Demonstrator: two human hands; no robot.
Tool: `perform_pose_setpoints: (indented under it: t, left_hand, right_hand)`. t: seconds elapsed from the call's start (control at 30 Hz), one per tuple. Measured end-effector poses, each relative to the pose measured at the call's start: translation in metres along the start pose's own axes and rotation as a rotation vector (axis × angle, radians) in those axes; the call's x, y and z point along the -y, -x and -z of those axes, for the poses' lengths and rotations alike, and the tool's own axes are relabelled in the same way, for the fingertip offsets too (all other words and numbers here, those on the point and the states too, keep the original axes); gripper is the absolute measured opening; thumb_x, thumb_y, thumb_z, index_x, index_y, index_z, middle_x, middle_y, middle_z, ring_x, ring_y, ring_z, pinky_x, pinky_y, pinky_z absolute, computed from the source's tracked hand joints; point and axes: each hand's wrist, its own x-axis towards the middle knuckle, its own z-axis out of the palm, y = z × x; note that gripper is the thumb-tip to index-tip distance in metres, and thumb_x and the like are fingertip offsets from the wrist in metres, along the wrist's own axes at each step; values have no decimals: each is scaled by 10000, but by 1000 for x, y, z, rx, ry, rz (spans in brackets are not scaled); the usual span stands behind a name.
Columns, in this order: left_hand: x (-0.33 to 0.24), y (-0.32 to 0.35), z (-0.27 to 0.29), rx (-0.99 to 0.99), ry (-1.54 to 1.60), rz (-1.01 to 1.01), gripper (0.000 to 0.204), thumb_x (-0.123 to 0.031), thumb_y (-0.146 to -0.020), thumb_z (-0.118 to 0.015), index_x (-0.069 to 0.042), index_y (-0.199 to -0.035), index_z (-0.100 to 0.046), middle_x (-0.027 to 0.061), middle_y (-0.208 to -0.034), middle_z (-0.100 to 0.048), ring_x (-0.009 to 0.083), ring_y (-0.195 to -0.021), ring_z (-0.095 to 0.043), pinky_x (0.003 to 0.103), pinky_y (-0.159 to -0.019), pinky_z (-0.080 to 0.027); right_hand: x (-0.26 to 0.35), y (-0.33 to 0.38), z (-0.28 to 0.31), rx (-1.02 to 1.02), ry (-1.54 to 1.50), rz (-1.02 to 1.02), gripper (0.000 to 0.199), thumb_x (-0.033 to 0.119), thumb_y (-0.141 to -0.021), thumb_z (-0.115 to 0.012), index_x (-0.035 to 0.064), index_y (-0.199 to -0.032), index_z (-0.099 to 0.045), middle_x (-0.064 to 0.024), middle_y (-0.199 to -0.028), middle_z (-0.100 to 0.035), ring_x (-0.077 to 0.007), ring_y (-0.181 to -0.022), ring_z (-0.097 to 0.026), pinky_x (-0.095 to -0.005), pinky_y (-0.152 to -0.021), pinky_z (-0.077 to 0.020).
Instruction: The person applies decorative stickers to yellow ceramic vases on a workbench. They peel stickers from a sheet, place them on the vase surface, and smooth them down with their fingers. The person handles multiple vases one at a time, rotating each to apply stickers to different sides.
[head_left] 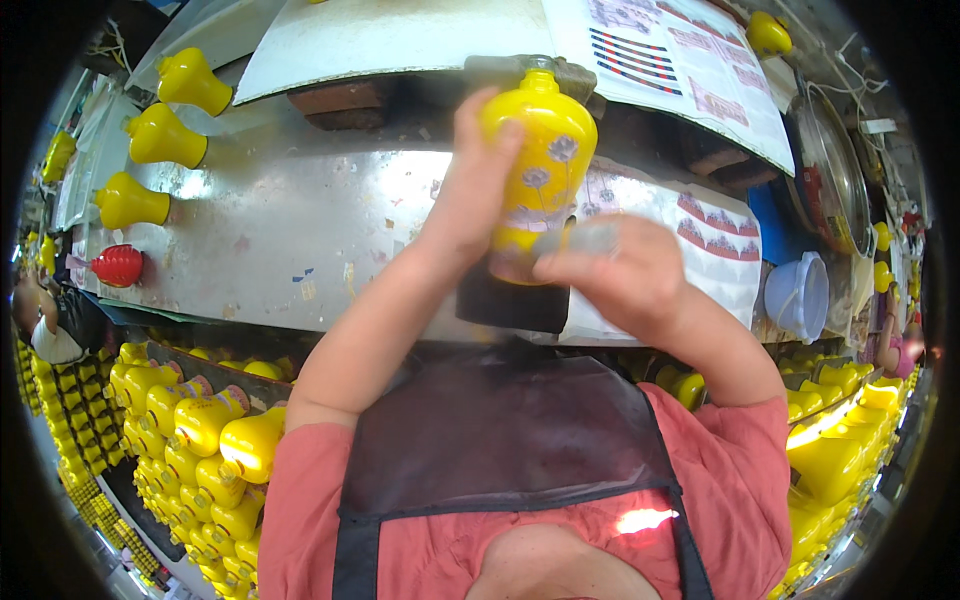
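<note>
A glossy yellow vase (545, 120) with purple flower decals lies in front of me, its narrow neck pointing away against a worn grey bar (490, 68). My left hand (480, 165) is wrapped round its left side, thumb on the upper body. Closed at the vase's lower right, my right hand (640, 275) grips a small grey flat piece (593, 240), smeared by motion, close to the decal band. Whether that piece touches the vase, I cannot tell. Beneath the vase's near end is a dark block (512, 302).
Decal sheets (715, 245) lie on the metal table (340, 220), with more on the raised white board (410, 45). Plain yellow vases (168, 136) and a red ribbed object (118, 265) stand left. A white bucket (797, 295) is right. Racked yellow vases (205, 425) flank me.
</note>
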Motion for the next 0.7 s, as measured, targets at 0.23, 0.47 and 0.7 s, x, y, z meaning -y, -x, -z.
perform_pose_setpoints:
  t: [0.23, 0.47, 0.7]
  left_hand:
    - [3, 13, 3, 21, -85, -144, 593, -380, -1149, -418, -184, -1647, -163, 99, -1509, -461, 214, -1369, -476, 374, -1167, -399]
    - [27, 9, 12, 65, -181, -182, 703, -385, -1139, -446, -195, -1687, -48, 134, -1569, -392, 239, -1421, -420, 363, -1183, -360]
    - [32, 19, 18, 23, -735, -359, 909, -311, -1062, -593, -131, -1680, 49, 203, -1632, -260, 342, -1490, -332, 429, -1229, -308]
  right_hand:
    - [5, -4, -11, -13, -160, -20, 306, 54, -774, -750, 141, -1066, -783, -56, -998, -752, -280, -868, -723, -381, -728, -586]
    - [1, 21, -4, -209, -418, -962, 289, 176, -928, -731, 57, -1192, -720, -163, -927, -736, -243, -737, -686, -344, -681, -544]
    - [-11, 16, -43, -103, -334, -1098, 886, 478, -882, -781, 15, -1547, -425, -233, -1165, -718, -326, -1056, -726, -391, -902, -560]
